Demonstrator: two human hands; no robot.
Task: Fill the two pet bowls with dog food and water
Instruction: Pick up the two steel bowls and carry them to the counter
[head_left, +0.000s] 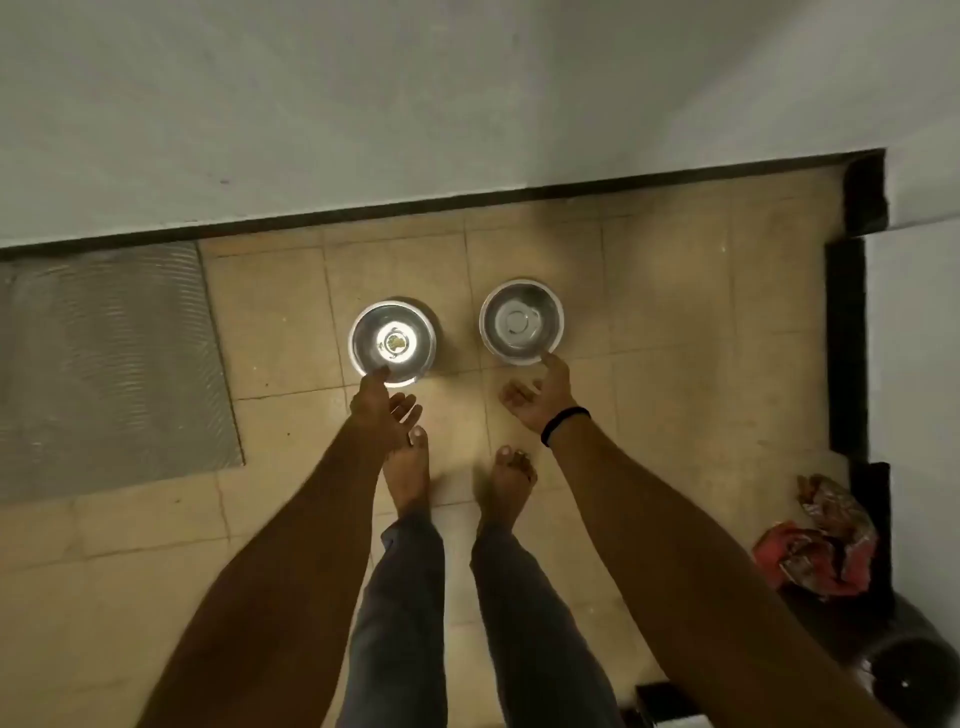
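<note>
On the tiled floor (675, 322), just short of two steel bowls, both hands reach down with fingers loose and spread, gripping nothing. The left hand (382, 402) puts its thumb tip at the near rim of the left bowl (363, 332), its other fingers (408, 406) hanging slack below. The right hand (540, 397), a black band (563, 423) at the wrist, puts one fingertip at the near rim of the right bowl (493, 317), the rest lightly curled and empty. Whether either tip truly touches metal I cannot tell. Each bowl lies straight ahead of its own hand, so neither arm need cross. The bowls are round and upright and sit side by side but apart, in a row along the wall (467, 104). The left one shows a small speck in a glaring centre; the right looks bare, though shallow water cannot be ruled out. Neither seems filled, so lifting by the rims looks likely next. Bare feet (410, 467) stand just behind the hands, and a grey mat (104, 364) lies off to the left.
</note>
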